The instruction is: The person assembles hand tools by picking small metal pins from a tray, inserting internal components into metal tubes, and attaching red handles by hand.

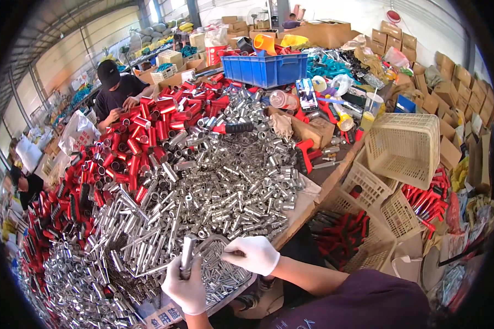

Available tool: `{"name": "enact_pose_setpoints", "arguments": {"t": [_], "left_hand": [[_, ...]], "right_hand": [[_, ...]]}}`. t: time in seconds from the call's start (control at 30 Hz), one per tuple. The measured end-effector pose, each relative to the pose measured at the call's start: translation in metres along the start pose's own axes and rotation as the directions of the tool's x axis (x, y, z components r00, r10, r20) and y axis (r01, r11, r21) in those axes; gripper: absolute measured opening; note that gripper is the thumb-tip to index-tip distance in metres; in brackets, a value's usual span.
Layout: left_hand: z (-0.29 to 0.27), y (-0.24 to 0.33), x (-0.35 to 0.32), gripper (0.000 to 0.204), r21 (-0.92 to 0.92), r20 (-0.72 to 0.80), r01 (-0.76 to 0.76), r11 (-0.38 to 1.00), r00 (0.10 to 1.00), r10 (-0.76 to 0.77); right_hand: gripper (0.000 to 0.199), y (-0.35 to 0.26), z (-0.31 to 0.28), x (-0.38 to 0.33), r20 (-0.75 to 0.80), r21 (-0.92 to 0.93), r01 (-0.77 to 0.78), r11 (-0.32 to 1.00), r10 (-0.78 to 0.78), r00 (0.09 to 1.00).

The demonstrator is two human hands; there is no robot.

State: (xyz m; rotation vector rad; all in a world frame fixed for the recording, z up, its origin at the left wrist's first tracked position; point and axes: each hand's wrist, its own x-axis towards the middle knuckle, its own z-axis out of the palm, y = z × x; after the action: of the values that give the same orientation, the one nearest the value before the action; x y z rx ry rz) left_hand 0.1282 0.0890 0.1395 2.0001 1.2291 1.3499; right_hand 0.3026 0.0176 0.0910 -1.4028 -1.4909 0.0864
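White gloves cover both of my hands. My left hand [185, 290] is closed around a shiny metal sleeve [188, 251] and holds it upright. My right hand [256, 256] is pinched, with its fingertips a little right of the sleeve and apart from it; whatever they hold is too small to make out. Below both hands lies a tray [248, 283] of small metal pins [223, 277]. Just beyond it, long metal rods [134, 244] and small metal fittings [241, 189] are heaped on the table.
Red tool housings [134, 145] are piled on the far left, near a co-worker [115, 90] in a black cap. A blue crate [266, 70] stands at the back. Beige plastic baskets [403, 148] are stacked right of the table edge [313, 208], with red-handled parts [343, 236] below.
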Motion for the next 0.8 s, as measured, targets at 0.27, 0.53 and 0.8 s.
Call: {"name": "enact_pose_setpoints", "arguments": {"t": [0.27, 0.53, 0.8], "left_hand": [[0.02, 0.009, -0.002, 0.028, -0.006, -0.054, -0.189, 0.982, 0.981, 0.188], [0.01, 0.014, 0.009, 0.027, 0.135, -0.045, -0.351, 0.927, 0.932, 0.36], [0.011, 0.013, 0.079, 0.023, 0.137, -0.231, -0.064, 0.989, 0.968, 0.095]], "right_hand": [[0.055, -0.005, 0.001, -0.01, 0.862, 0.491, -0.551, -0.675, 0.285, 0.419], [0.033, -0.009, -0.015, -0.01, 0.322, 0.495, -0.56, 0.665, 0.458, 0.829], [0.033, 0.033, -0.006, -0.008, -0.09, 0.335, -0.417, 0.845, 0.469, 0.879]]}}
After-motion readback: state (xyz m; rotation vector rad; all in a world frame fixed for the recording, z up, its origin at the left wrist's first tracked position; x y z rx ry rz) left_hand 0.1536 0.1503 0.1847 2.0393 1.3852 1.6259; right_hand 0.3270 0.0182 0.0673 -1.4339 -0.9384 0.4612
